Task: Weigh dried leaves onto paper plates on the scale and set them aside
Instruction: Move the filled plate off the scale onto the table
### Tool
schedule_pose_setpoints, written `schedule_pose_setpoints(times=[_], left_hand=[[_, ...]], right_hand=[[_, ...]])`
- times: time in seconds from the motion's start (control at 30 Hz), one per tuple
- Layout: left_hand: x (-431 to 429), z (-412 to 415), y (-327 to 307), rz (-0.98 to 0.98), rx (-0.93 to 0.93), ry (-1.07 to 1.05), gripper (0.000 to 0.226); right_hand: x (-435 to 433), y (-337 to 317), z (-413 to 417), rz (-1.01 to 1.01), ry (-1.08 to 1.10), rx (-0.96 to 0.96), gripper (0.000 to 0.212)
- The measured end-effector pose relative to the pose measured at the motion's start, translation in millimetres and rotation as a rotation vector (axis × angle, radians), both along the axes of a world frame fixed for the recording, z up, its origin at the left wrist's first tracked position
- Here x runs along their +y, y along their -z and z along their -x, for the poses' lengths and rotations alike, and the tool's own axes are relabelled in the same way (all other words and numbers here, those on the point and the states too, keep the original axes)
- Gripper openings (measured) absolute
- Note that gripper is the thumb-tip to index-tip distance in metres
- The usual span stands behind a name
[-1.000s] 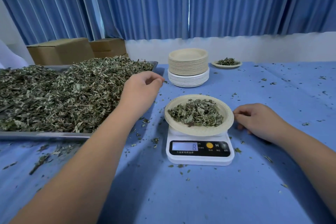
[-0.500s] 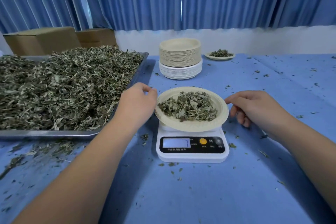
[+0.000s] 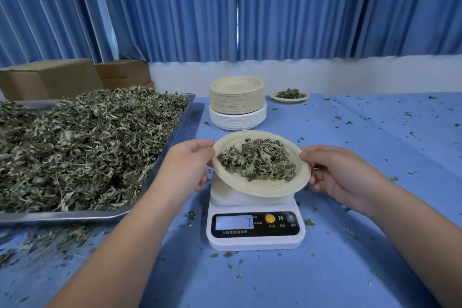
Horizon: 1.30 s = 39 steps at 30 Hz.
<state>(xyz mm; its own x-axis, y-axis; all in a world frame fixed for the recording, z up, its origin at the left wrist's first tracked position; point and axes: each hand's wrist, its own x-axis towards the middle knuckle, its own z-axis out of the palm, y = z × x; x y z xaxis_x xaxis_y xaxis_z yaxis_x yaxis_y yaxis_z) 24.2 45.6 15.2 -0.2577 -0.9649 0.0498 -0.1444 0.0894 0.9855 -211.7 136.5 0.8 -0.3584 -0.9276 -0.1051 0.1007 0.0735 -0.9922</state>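
Observation:
A beige paper plate (image 3: 265, 187) heaped with dried leaves (image 3: 257, 162) is held just above the white digital scale (image 3: 255, 227), tilted with its left side raised. My left hand (image 3: 190, 167) grips the plate's left rim, thumb on top. My right hand (image 3: 335, 175) grips the right rim the same way. The scale's display is lit. A big metal tray (image 3: 105, 214) piled with dried leaves (image 3: 82, 142) lies to the left.
A stack of paper plates (image 3: 237, 102) stands behind the scale. A filled plate (image 3: 290, 96) sits at the back right. Cardboard boxes (image 3: 50, 77) stand behind the tray. Leaf crumbs are scattered over the blue tablecloth (image 3: 375, 145). Blue curtains hang behind.
Both hands closed in on the plate from its sides and took hold of its rim. The plate has lifted off the scale and tilted.

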Motion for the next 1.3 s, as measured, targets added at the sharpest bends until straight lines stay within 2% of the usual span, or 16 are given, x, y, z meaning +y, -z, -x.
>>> schedule_pose_setpoints(times=[0.07, 0.27, 0.47, 0.63, 0.73, 1.0, 1.1, 1.2, 1.3], left_hand=[[0, 6, -1, 0.018, 0.052, 0.014, 0.020], [-11, 10, 5, 0.109, -0.011, -0.037, 0.016], [-36, 16, 10, 0.130, 0.084, -0.192, 0.021], [-41, 21, 29, 0.134, 0.040, -0.150, 0.019], [-45, 24, 32, 0.112, 0.060, -0.135, 0.019], [-56, 23, 39, 0.053, 0.096, -0.131, 0.018], [-56, 24, 39, 0.042, 0.098, -0.138, 0.019], [-56, 24, 38, 0.028, 0.089, -0.150, 0.019], [-56, 24, 36, 0.025, 0.088, -0.152, 0.018]], right_hand=[[-1, -1, 6, 0.017, 0.034, -0.070, 0.014], [-4, -1, 30, 0.104, 0.180, -0.171, 0.015], [-13, 15, 59, 0.048, 0.423, -0.141, 0.009], [-45, 15, 78, -0.038, 0.537, -0.142, 0.012], [-72, 11, 87, -0.053, 0.595, -0.209, 0.016], [-140, 3, 104, -0.089, 0.673, -0.221, 0.032], [-156, -3, 107, -0.066, 0.696, -0.215, 0.022], [-169, -6, 110, -0.020, 0.664, -0.212, 0.038], [-172, -8, 106, -0.043, 0.616, -0.133, 0.039]])
